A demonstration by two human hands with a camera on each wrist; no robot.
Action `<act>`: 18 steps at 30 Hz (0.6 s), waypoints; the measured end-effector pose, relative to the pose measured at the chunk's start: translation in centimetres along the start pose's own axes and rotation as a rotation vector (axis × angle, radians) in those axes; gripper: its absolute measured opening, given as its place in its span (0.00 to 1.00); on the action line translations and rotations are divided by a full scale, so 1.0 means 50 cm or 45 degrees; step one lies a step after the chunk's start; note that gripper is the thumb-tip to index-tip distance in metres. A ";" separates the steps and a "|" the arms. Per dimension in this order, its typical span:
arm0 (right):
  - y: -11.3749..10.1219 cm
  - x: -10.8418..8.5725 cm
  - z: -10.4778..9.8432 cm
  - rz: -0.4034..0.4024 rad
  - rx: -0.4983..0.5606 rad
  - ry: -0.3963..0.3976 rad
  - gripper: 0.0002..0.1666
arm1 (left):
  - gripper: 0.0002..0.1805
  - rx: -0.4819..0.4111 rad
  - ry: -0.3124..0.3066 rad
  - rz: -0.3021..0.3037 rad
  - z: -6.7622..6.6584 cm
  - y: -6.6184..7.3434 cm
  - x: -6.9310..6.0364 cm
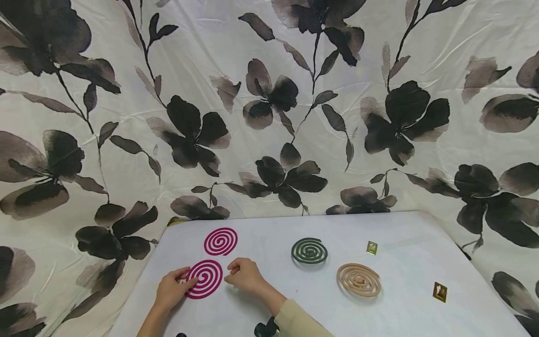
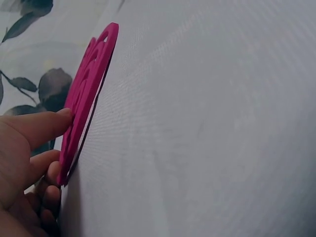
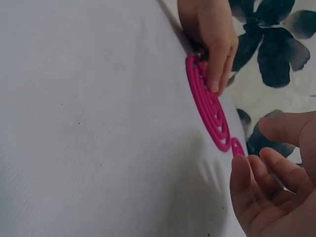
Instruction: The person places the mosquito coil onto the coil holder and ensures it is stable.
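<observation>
A pink mosquito coil [image 1: 205,279] lies at the left of the white table, and my left hand [image 1: 169,289] pinches its left edge, thumb on top. In the left wrist view the coil [image 2: 94,81] looks slightly raised from the surface on its near side. Just right of it hovers my right hand [image 1: 248,277], apart from the coil. The right wrist view shows this right hand [image 3: 276,187] holding nothing, its fingers loosely bent. Behind the gripped coil lies a second pink coil [image 1: 221,241].
Farther right on the white table [image 1: 269,234] are a green coil [image 1: 309,251] and a tan coil [image 1: 359,280]. Two small gold-coloured metal pieces [image 1: 372,247] lie beyond them at the right. A floral cloth [image 1: 269,93] hangs behind the table.
</observation>
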State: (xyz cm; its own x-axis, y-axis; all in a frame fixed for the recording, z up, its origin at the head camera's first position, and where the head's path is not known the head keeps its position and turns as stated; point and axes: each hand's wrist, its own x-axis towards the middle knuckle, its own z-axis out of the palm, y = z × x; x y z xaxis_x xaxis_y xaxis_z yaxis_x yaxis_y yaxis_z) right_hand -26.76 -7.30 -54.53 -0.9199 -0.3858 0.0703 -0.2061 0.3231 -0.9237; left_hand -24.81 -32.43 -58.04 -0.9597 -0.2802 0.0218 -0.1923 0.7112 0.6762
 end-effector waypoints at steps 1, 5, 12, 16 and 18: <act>-0.001 0.002 0.003 0.000 -0.011 -0.007 0.14 | 0.33 -0.001 0.003 0.002 0.000 0.001 0.000; -0.004 0.007 0.014 0.012 -0.058 -0.012 0.14 | 0.32 0.000 0.008 0.002 0.004 -0.001 0.001; -0.005 0.019 0.038 0.038 -0.133 -0.018 0.19 | 0.32 0.012 0.023 0.007 0.005 -0.001 0.001; -0.010 0.022 0.049 0.091 -0.140 -0.022 0.23 | 0.32 0.014 0.015 0.019 0.001 0.003 -0.002; -0.013 0.024 0.058 0.128 -0.152 -0.014 0.24 | 0.32 0.010 0.010 0.028 -0.003 0.004 -0.003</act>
State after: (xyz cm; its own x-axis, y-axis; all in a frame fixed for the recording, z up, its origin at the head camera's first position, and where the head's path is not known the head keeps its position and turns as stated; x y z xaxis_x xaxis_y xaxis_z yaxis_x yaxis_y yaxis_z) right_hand -26.77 -10.48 -54.94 -0.9344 -0.3554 -0.0248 -0.1520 0.4607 -0.8745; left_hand -24.66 -32.34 -57.82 -0.9620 -0.2696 0.0422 -0.1731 0.7224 0.6695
